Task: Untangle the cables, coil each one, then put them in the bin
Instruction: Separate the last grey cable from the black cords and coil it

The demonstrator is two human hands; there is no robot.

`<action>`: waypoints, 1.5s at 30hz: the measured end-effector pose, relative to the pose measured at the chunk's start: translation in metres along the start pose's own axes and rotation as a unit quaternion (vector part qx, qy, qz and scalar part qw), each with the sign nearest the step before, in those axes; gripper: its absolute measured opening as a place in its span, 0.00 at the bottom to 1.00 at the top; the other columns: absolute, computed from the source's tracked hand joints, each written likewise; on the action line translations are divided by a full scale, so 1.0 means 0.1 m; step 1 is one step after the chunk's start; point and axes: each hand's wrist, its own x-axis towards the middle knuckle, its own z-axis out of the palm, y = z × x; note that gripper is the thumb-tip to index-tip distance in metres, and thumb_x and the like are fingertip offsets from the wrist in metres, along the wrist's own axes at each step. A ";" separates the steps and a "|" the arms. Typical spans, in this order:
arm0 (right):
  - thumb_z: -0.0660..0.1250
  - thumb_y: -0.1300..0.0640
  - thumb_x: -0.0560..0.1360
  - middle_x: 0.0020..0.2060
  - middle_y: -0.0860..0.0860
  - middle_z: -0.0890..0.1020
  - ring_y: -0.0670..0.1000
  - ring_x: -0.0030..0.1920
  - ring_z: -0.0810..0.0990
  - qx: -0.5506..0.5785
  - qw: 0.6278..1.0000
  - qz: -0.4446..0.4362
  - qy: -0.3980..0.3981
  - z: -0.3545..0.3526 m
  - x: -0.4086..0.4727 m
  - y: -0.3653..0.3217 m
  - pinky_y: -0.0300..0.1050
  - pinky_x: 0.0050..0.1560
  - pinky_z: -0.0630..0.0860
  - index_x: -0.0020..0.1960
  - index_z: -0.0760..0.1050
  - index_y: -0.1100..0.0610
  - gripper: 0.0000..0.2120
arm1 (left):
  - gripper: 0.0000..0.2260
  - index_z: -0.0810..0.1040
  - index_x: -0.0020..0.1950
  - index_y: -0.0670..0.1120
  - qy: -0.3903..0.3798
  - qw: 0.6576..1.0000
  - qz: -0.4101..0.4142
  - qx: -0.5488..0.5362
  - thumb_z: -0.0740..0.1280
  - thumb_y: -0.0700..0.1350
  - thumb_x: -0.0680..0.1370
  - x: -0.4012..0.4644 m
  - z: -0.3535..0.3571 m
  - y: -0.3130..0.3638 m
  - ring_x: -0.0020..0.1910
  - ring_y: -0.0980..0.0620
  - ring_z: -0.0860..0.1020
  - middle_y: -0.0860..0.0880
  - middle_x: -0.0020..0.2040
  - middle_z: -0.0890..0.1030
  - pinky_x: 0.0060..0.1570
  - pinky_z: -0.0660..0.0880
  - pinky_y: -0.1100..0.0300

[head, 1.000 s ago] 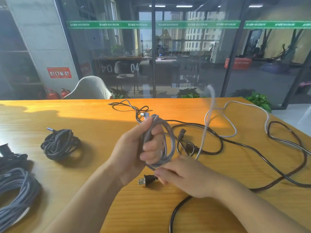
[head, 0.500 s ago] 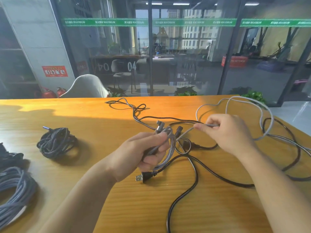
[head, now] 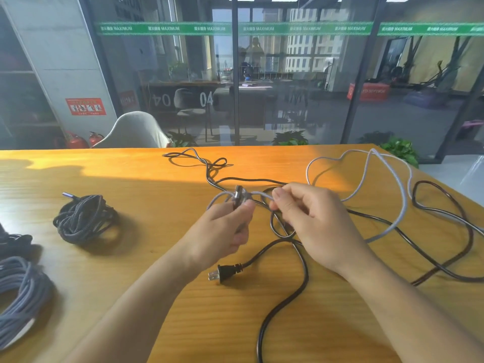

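Note:
A grey braided cable point(head: 400, 195) loops across the right of the wooden table point(head: 131, 179). My left hand point(head: 222, 231) grips the small coil of this cable near its plug. My right hand point(head: 311, 218) pinches the same cable just right of the coil. A black power cable point(head: 303, 271) lies tangled under both hands, and its two-pin plug point(head: 221, 273) rests on the table near my left wrist. A thin dark cable point(head: 207, 163) trails toward the far edge. No bin is in view.
A coiled dark braided cable point(head: 81, 218) lies at the left. A larger grey coil point(head: 21, 297) and a black bundle point(head: 13, 242) sit at the left edge. A glass wall and a white chair point(head: 133, 132) stand behind the table.
My right hand came back from the right toward my left hand, drawing the grey cable in. The left hand rose slightly with the coil; the plug stayed on the table.

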 end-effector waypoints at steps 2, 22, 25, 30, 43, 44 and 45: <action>0.60 0.49 0.86 0.26 0.44 0.72 0.43 0.27 0.68 0.053 0.997 0.028 -0.058 0.05 -0.02 -0.04 0.43 0.32 0.67 0.47 0.80 0.51 0.15 | 0.19 0.66 0.44 0.43 0.034 0.999 0.006 -0.021 0.56 0.56 0.87 0.02 -0.02 -0.02 0.29 0.51 0.60 0.50 0.32 0.65 0.29 0.59 0.61; 0.52 0.47 0.89 0.34 0.51 0.74 0.43 0.26 0.69 0.078 0.887 0.058 -0.452 0.33 -0.21 -0.23 0.49 0.37 0.72 0.55 0.77 0.53 0.17 | 0.20 0.66 0.38 0.46 0.036 0.979 0.100 -0.172 0.67 0.56 0.83 -0.05 0.04 0.06 0.30 0.50 0.62 0.48 0.33 0.62 0.34 0.64 0.59; 0.52 0.46 0.88 0.35 0.52 0.74 0.44 0.27 0.69 0.057 0.886 0.062 -0.456 0.35 -0.20 -0.20 0.46 0.34 0.72 0.56 0.78 0.58 0.21 | 0.17 0.66 0.42 0.45 -0.018 0.977 0.084 -0.197 0.66 0.52 0.84 -0.08 0.08 0.08 0.32 0.50 0.59 0.46 0.36 0.60 0.33 0.60 0.58; 0.54 0.42 0.87 0.29 0.45 0.73 0.47 0.30 0.69 -0.003 0.896 0.036 -0.442 0.35 -0.16 -0.06 0.37 0.35 0.67 0.48 0.80 0.59 0.26 | 0.18 0.67 0.42 0.39 -0.051 0.975 0.078 -0.201 0.63 0.49 0.85 -0.08 0.07 0.09 0.29 0.50 0.60 0.45 0.34 0.62 0.32 0.60 0.59; 0.63 0.35 0.80 0.27 0.52 0.68 0.48 0.29 0.65 -0.091 0.937 0.015 -0.336 0.05 0.11 0.38 0.39 0.34 0.63 0.38 0.80 0.55 0.26 | 0.21 0.61 0.38 0.38 -0.061 0.956 0.106 -0.266 0.62 0.50 0.82 -0.14 0.00 0.16 0.22 0.53 0.62 0.50 0.27 0.62 0.27 0.65 0.62; 0.63 0.33 0.79 0.27 0.53 0.69 0.48 0.29 0.66 -0.101 0.940 0.023 -0.324 0.01 0.14 0.41 0.40 0.34 0.63 0.38 0.80 0.54 0.26 | 0.19 0.59 0.39 0.40 -0.068 0.955 0.103 -0.271 0.62 0.50 0.82 -0.14 -0.02 0.16 0.22 0.54 0.60 0.51 0.27 0.61 0.26 0.64 0.63; 0.64 0.31 0.78 0.29 0.55 0.71 0.50 0.31 0.67 -0.108 0.943 0.032 -0.312 -0.04 0.17 0.43 0.42 0.35 0.63 0.38 0.80 0.52 0.26 | 0.19 0.58 0.39 0.41 -0.080 0.954 0.100 -0.272 0.62 0.49 0.82 -0.15 -0.04 0.16 0.22 0.55 0.59 0.52 0.27 0.61 0.25 0.63 0.63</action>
